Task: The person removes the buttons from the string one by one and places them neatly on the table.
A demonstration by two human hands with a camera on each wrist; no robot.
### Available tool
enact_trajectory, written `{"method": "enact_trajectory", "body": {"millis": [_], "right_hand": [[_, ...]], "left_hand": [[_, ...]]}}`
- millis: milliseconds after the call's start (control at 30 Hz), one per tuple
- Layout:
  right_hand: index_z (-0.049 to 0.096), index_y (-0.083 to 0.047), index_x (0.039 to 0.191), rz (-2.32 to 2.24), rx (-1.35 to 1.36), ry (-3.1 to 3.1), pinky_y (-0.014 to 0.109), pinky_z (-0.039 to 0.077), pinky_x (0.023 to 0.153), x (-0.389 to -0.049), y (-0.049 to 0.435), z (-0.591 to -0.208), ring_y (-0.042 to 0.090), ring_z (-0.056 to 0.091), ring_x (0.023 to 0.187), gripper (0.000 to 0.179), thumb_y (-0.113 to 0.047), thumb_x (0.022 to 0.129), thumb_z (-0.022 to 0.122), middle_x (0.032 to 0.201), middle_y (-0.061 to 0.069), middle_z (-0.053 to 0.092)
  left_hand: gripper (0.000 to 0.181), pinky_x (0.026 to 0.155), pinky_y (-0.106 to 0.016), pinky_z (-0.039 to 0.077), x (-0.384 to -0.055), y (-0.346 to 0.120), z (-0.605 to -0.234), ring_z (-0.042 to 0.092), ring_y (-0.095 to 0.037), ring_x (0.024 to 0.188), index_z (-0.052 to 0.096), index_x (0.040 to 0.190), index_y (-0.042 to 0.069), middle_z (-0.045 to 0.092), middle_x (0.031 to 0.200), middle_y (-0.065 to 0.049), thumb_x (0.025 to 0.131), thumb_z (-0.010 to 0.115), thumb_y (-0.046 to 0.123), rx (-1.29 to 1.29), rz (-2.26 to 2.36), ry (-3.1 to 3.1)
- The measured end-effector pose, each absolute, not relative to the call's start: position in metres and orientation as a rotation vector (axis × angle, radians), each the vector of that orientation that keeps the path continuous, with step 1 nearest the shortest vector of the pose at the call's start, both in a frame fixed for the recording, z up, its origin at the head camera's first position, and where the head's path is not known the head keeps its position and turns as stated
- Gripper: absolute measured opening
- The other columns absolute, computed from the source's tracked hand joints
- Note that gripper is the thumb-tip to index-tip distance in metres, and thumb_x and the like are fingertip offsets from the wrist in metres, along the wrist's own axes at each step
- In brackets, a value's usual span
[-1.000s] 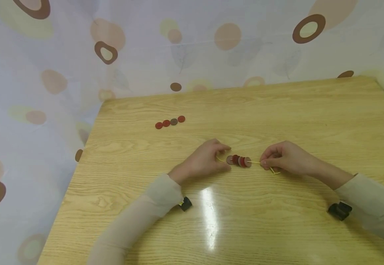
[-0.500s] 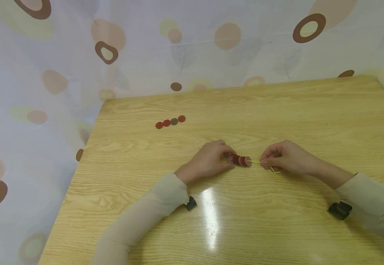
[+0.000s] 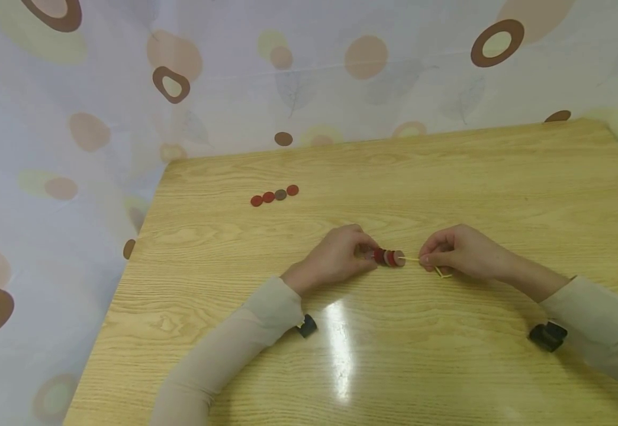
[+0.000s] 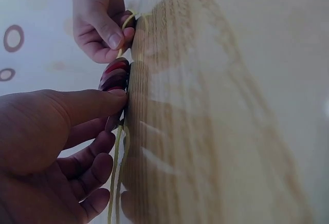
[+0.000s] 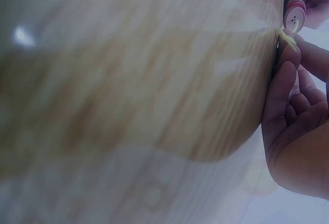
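Red, dark and pinkish-brown buttons (image 3: 391, 258) are threaded in a stack on a yellow string (image 3: 409, 258) just above or on the table; which, I cannot tell. My left hand (image 3: 335, 258) pinches the stack's left end between thumb and fingers, hiding the leftmost button in part. In the right wrist view the end button (image 5: 294, 19) faces me with small holes, the string coming out of it. To the right of the stack, my right hand (image 3: 466, 253) pinches the string, and its short end hangs below the fingertips. Two strands of string (image 4: 117, 167) trail under my left hand.
Farther back on the left, a row of several buttons (image 3: 269, 197) lies flat, mostly red with one grey-brown. The wooden table (image 3: 447, 189) meets a patterned curtain (image 3: 330, 89) at its back and left edges.
My left hand has moved right onto the left end of the button stack and its fingers have closed there. The right hand keeps its pinch on the string, almost still.
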State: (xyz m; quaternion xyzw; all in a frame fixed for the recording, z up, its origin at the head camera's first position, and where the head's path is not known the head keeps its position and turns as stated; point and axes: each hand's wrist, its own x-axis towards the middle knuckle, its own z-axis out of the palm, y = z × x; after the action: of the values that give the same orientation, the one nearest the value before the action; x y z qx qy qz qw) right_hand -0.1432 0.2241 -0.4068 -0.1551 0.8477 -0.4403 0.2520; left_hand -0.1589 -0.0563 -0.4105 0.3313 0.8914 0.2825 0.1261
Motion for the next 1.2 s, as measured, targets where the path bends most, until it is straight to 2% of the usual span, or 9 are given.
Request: {"method": "enact_trajectory", "body": {"millis": [300, 533, 1200], "right_hand": [[0.071, -0.001, 0.098, -1.193, -0.418, 2.311, 0.025, 0.047, 0.057, -0.143, 0.224, -0.407, 0.011, 0.056, 0.066, 0.012, -0.012, 0.096, 0.069, 0.081, 0.005, 0.068], [0.071, -0.001, 0.097, -1.181, -0.421, 2.327, 0.025, 0.048, 0.057, -0.145, 0.223, -0.407, 0.011, 0.056, 0.066, 0.012, -0.012, 0.095, 0.069, 0.081, 0.005, 0.069], [0.071, -0.001, 0.098, -1.185, -0.437, 2.32, 0.025, 0.048, 0.058, -0.144, 0.222, -0.406, 0.01, 0.056, 0.066, 0.014, -0.014, 0.096, 0.069, 0.08, 0.006, 0.068]], "left_hand": [[0.027, 0.076, -0.02, 0.045, -0.159, -0.058, -0.409, 0.056, -0.008, 0.086, 0.076, 0.115, 0.01, 0.061, 0.094, 0.005, 0.09, 0.078, 0.019, 0.913, 0.878, 2.56], [0.027, 0.081, -0.021, 0.045, -0.16, -0.061, -0.409, 0.056, -0.01, 0.09, 0.075, 0.115, 0.008, 0.063, 0.097, 0.003, 0.09, 0.078, 0.019, 0.943, 0.867, 2.59], [0.026, 0.081, -0.021, 0.045, -0.16, -0.069, -0.41, 0.056, -0.007, 0.091, 0.076, 0.114, 0.01, 0.063, 0.098, 0.005, 0.091, 0.078, 0.021, 0.922, 0.879, 2.619]]}}
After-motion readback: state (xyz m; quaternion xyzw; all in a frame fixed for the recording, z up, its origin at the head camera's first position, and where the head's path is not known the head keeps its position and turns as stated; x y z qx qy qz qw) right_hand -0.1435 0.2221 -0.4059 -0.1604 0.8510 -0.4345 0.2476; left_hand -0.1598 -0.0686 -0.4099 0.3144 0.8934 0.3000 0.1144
